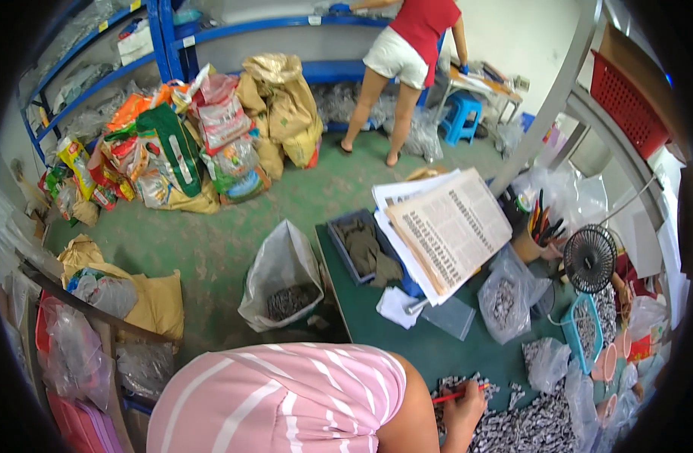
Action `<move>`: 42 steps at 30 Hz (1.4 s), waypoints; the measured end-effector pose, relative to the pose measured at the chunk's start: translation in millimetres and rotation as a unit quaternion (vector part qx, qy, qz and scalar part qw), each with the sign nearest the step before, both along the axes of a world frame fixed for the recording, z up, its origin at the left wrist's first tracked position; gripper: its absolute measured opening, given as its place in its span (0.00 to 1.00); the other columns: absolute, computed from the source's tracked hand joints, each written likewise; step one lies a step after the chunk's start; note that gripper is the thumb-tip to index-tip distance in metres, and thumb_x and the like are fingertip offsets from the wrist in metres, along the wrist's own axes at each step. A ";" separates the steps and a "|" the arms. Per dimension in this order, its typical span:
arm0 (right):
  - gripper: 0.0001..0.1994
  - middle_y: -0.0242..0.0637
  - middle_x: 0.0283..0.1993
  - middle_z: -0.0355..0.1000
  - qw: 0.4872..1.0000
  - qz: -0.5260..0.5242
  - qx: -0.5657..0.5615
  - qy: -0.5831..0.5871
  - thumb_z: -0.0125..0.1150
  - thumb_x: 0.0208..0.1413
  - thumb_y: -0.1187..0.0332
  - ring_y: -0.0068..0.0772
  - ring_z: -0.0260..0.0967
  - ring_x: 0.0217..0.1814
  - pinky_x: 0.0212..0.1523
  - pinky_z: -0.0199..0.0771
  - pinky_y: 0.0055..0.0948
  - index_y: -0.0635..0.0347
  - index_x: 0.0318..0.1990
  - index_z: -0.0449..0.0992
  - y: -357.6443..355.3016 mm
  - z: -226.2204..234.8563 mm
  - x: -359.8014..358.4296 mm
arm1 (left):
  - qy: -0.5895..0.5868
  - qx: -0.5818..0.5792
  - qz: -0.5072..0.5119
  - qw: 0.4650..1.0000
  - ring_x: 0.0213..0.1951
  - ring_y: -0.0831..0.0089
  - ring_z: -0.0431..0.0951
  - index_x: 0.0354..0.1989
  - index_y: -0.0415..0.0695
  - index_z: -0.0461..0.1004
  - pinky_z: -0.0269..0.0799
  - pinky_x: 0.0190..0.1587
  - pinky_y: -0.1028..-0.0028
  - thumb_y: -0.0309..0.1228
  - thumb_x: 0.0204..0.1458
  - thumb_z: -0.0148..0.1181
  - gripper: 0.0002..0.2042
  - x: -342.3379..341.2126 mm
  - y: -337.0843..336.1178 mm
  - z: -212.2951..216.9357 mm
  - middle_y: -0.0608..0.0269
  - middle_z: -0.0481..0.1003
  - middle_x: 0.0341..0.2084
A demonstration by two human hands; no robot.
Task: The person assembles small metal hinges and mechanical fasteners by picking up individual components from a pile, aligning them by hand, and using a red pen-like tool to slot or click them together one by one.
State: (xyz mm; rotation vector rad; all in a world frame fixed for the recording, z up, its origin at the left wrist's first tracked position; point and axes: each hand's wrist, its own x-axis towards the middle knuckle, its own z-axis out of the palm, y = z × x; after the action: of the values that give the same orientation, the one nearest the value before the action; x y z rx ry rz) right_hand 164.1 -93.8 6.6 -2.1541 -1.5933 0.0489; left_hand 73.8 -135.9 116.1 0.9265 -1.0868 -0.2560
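Note:
My left arm comes out of a pink sleeve with white stripes (286,392) at the lower edge. Beside it my left hand (463,415) is closed around a slim red pen-like stick (450,396) that lies level across the fingers. Under and around this hand, small grey parts (524,426) are heaped on the green tabletop (346,294). Part of the forearm is hidden, and I cannot make out the stick's tip. My right hand does not show.
Newspapers (452,226), a bag of grey parts (505,302), a turquoise basket (583,332) and a black fan (590,258) occupy the table. A white sack (282,279) stands on the floor. Stuffed sacks (172,151) line blue shelving (240,30); a person in red (418,45) stands there.

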 end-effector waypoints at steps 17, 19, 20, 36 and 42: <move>0.14 0.43 0.22 0.65 0.998 -0.007 -0.028 -0.063 0.65 0.30 0.70 0.51 0.63 0.28 0.29 0.60 0.43 0.59 0.24 0.64 4.8 -2.6 0.2 | -0.004 0.024 0.012 1.000 0.28 0.75 0.73 0.31 0.37 0.72 0.68 0.31 0.75 0.28 0.45 0.58 0.08 -10.7 18.4 -11.7 0.59 0.73 0.25; 0.13 0.45 0.21 0.65 0.997 0.009 0.007 -0.073 0.62 0.31 0.72 0.53 0.63 0.26 0.27 0.61 0.44 0.60 0.25 0.64 6.4 -6.2 5.6 | -0.007 0.020 0.015 1.000 0.28 0.75 0.73 0.31 0.37 0.72 0.68 0.30 0.75 0.27 0.45 0.58 0.07 -13.8 16.4 -12.0 0.59 0.73 0.25; 0.13 0.47 0.20 0.65 0.997 -0.007 0.028 -0.069 0.61 0.32 0.72 0.54 0.63 0.25 0.26 0.61 0.46 0.61 0.25 0.63 1.7 -3.5 5.4 | -0.011 0.013 0.004 1.000 0.28 0.76 0.73 0.31 0.37 0.72 0.68 0.30 0.75 0.27 0.45 0.58 0.07 -13.2 13.5 -13.7 0.59 0.73 0.25; 0.08 0.46 0.38 0.68 0.632 0.001 0.333 0.700 0.51 0.50 0.82 0.31 0.70 0.31 0.32 0.75 0.25 0.58 0.29 0.60 -40.1 13.4 7.7 | 0.456 0.046 0.495 0.738 0.28 0.82 0.71 0.41 0.38 0.68 0.67 0.27 0.84 0.22 0.43 0.61 0.15 -47.3 141.6 -84.7 0.65 0.71 0.25; 0.11 0.45 0.40 0.68 0.687 0.051 0.305 0.658 0.50 0.48 0.86 0.29 0.68 0.41 0.39 0.74 0.25 0.58 0.28 0.59 -39.3 -11.1 -13.3 | 0.349 -0.010 0.548 0.760 0.30 0.79 0.73 0.39 0.33 0.70 0.71 0.32 0.81 0.16 0.44 0.57 0.12 -48.7 130.0 -98.9 0.63 0.71 0.28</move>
State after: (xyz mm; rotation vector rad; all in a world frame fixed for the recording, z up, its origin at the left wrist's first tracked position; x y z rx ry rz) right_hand 150.8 -133.2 -4.5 -0.9236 -0.6319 0.7832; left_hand 25.0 -5.9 17.1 1.1672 0.2441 0.3819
